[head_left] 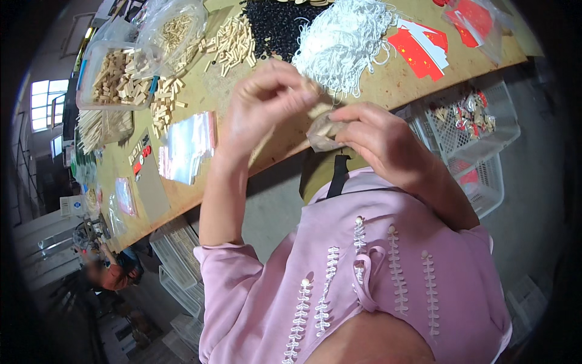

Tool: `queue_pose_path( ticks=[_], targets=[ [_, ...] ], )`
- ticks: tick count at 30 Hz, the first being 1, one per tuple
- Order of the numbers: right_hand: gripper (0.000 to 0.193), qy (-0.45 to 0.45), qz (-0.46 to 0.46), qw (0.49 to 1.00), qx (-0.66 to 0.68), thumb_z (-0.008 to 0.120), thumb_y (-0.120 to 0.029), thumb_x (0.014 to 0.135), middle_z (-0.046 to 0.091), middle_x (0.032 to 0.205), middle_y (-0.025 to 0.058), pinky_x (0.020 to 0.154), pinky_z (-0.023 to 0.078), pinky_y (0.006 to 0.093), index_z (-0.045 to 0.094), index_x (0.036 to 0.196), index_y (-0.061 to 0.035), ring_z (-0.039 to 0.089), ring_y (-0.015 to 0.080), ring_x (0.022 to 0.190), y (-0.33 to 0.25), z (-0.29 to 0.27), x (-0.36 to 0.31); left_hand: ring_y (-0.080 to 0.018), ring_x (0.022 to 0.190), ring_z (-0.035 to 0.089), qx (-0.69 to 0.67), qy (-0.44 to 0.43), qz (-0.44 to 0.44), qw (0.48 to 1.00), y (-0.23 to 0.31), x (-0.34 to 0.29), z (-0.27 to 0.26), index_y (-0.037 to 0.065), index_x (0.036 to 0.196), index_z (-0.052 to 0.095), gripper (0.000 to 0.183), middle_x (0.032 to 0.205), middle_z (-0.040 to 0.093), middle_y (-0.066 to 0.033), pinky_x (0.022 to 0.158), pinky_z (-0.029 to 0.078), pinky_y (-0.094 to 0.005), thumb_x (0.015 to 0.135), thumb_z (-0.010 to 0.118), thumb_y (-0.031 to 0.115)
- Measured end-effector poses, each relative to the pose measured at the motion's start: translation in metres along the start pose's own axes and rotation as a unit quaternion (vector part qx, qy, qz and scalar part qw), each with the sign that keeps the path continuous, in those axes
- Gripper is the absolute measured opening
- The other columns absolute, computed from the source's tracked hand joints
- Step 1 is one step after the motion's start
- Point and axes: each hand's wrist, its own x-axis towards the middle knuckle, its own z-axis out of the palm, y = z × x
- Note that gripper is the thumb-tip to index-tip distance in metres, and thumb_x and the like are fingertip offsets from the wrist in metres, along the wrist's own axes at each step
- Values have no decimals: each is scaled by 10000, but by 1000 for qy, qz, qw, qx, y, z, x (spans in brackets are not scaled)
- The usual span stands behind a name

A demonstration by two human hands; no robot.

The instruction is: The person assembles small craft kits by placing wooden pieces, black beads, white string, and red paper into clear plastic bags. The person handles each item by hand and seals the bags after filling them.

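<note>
Near the table's front edge, my right hand (385, 142) grips a small clear plastic bag (321, 136) with something pale inside it. Just to the left and a little above the bag is my left hand (267, 100), its thumb and fingers pinched together; what they hold, if anything, I cannot make out. Beyond both hands lies a tangled heap of white elastic cords (342, 45). A pile of small black pieces (273, 30) and a scatter of short wooden pegs (233, 48) sit to its left. Left of my forearm rests a stack of clear zip bags (191, 148).
A clear tub (85, 94) of wooden blocks stands at the far left, beside a bag of wooden pieces (176, 30). Red flag-printed cards (418, 51) lie at the right. Plastic crates (506, 109) stand below the table edge. Another person (115, 276) is at lower left.
</note>
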Motion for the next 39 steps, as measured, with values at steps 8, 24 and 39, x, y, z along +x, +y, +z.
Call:
queue_pose_path(
  ticks=[8, 24, 39],
  targets=[
    [163, -3, 2, 1000, -17, 716, 33, 869, 676, 1197, 160, 883, 569, 384, 719, 1023, -20, 687, 334, 1068, -7, 2, 5, -83, 907, 593, 68, 28, 6, 997, 7, -38, 11, 62, 1031, 767, 141, 995, 680, -12, 766, 477, -232, 899, 812, 81],
    [127, -4, -22, 999, 32, 669, 48, 837, 630, 947, 147, 773, 525, 440, 661, 958, 10, 648, 367, 897, 6, -3, -10, -264, 823, 675, 520, 38, 5, 853, -79, 119, -61, 150, 1344, 645, 582, 1029, 666, -146, 783, 557, -399, 838, 856, 344],
    [142, 2, -6, 999, 36, 704, 49, 832, 641, 956, 137, 784, 539, 424, 667, 962, 6, 654, 350, 913, 13, -5, -20, -72, 806, 674, 98, 107, -176, 974, -87, 125, -80, 44, 1174, 764, 203, 981, 737, -16, 667, 571, -209, 992, 728, 127]
  ],
)
